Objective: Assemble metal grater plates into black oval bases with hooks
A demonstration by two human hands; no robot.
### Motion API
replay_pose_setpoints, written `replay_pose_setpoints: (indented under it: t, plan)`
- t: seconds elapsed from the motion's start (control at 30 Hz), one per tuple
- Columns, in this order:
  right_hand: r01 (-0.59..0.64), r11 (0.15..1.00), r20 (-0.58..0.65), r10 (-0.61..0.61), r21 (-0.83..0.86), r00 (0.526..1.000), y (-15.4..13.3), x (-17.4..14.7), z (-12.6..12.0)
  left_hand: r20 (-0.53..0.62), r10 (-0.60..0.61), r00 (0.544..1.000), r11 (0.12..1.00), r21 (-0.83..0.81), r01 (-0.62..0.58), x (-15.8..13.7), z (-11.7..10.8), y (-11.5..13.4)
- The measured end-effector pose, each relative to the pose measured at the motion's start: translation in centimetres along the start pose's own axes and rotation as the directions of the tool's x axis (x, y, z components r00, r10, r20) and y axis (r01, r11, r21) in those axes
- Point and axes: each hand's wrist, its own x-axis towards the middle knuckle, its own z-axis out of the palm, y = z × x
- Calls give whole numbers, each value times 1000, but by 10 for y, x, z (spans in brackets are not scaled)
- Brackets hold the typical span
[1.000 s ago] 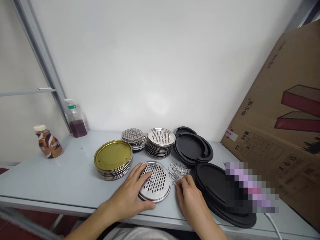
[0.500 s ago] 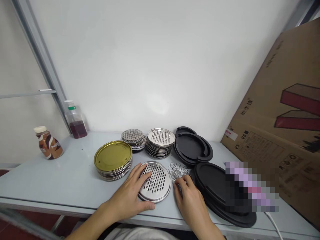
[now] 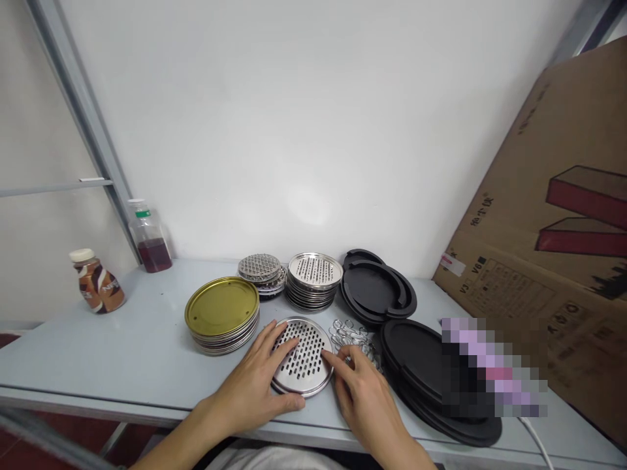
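A round silver grater disc with rows of slots lies in front of me, seemingly on top of another round piece. My left hand rests on its left side, fingers spread over the slots and thumb by the near edge. With its index finger stretched out, my right hand touches the disc's right edge; its other fingers are bent and partly hidden. Just beyond that hand lies a heap of looped wire clips. Left of the disc stands a stack of round metal plates topped by a gold-coloured plate.
Behind are stacked graters and rimmed silver grater discs. Black round trays and black lids occupy the right, near a pixelated object and a cardboard box. Two bottles stand on the left.
My right hand has shifted from the wire clips to the right edge of the grater disc, its index finger now extended. My left hand stays on the disc.
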Motion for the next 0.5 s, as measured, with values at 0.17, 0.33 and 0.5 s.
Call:
replay_pose_setpoints:
  t: [0.17,0.33,0.5]
  plan:
    - [-13,999,21,12,31,1000,-1,0,-3,-20,13,1000,1000,0,-13,0,0,0]
    - [-35,997,36,33,69,999,1,1,-2,-21,13,1000,1000,10,-13,0,1,0]
    - [-45,995,35,42,87,999,2,3,-3,-25,9,1000,1000,21,-8,0,1,1]
